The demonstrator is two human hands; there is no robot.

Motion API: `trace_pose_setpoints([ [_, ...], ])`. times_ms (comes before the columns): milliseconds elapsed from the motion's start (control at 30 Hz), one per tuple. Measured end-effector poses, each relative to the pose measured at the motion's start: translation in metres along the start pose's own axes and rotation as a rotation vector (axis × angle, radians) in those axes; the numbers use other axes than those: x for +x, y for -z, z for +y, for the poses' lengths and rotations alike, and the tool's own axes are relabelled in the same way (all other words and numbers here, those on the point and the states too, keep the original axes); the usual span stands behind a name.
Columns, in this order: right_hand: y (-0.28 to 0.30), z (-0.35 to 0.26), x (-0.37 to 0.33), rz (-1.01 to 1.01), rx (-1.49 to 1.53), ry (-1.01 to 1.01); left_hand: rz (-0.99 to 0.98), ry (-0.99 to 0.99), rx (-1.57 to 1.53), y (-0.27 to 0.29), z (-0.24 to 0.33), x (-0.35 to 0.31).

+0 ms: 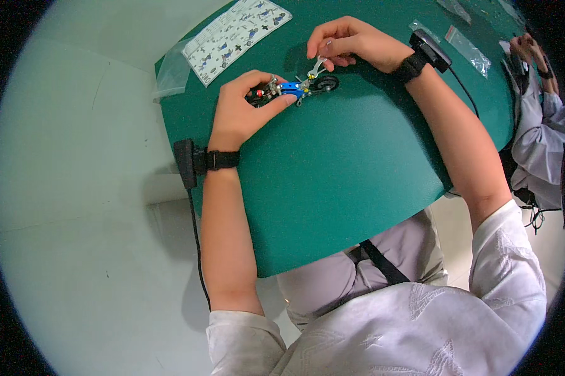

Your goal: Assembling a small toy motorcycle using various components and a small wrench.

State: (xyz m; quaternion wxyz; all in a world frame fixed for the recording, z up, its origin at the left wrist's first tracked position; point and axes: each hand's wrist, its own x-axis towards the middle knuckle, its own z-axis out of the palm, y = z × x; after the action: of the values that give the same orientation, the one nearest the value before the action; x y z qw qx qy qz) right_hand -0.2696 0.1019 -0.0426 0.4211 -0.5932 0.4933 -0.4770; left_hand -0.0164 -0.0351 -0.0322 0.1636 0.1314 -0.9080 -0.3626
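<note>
A small model motorcycle (290,88) with a blue body, metal parts and dark wheels lies on the green table. My left hand (245,103) grips its left end between thumb and fingers, hiding part of the rear. Above the model's right part, my right hand (354,47) pinches a small silver spanner (317,67). The spanner's lower end meets a yellowish fastener near the black wheel (327,83) at the right. Whether its jaw is seated on that fastener is too small to tell.
A printed instruction sheet (235,37) lies at the far left beside a clear plastic bag (174,74). Another clear bag (469,51) rests at the far right. Cabled black devices are strapped to both wrists. A co-worker's hand (528,50) shows at the right edge.
</note>
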Motion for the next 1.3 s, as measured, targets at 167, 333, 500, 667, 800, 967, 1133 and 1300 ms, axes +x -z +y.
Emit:
trace_pose_setpoints([
  [167,-0.002,-0.001,0.001,0.001,0.009,0.008,-0.003,-0.017,-0.031,0.001,-0.002,-0.001],
  [333,0.001,-0.002,0.0,0.033,0.011,-0.026,0.284,-0.24,0.175,-0.005,0.026,0.005],
  [500,0.0,-0.002,0.0,0.08,0.049,-0.048,0.37,-0.526,0.442,-0.023,0.044,0.007],
  [667,0.001,0.003,0.001,0.115,0.045,-0.045,0.432,-0.465,0.483,-0.033,0.043,0.01],
  [800,-0.002,0.001,0.002,0.081,0.056,-0.045,0.414,-0.435,0.477,-0.033,0.037,0.009],
  [967,0.003,0.002,0.001,0.038,0.051,-0.021,0.414,-0.309,0.318,-0.038,0.032,0.007],
  [1133,-0.008,-0.004,0.0,0.189,-0.016,0.046,0.579,-0.23,0.256,-0.031,0.028,0.004],
  [1300,-0.022,-0.01,0.003,0.273,0.045,0.102,0.715,-0.172,0.152,-0.024,0.016,0.003],
])
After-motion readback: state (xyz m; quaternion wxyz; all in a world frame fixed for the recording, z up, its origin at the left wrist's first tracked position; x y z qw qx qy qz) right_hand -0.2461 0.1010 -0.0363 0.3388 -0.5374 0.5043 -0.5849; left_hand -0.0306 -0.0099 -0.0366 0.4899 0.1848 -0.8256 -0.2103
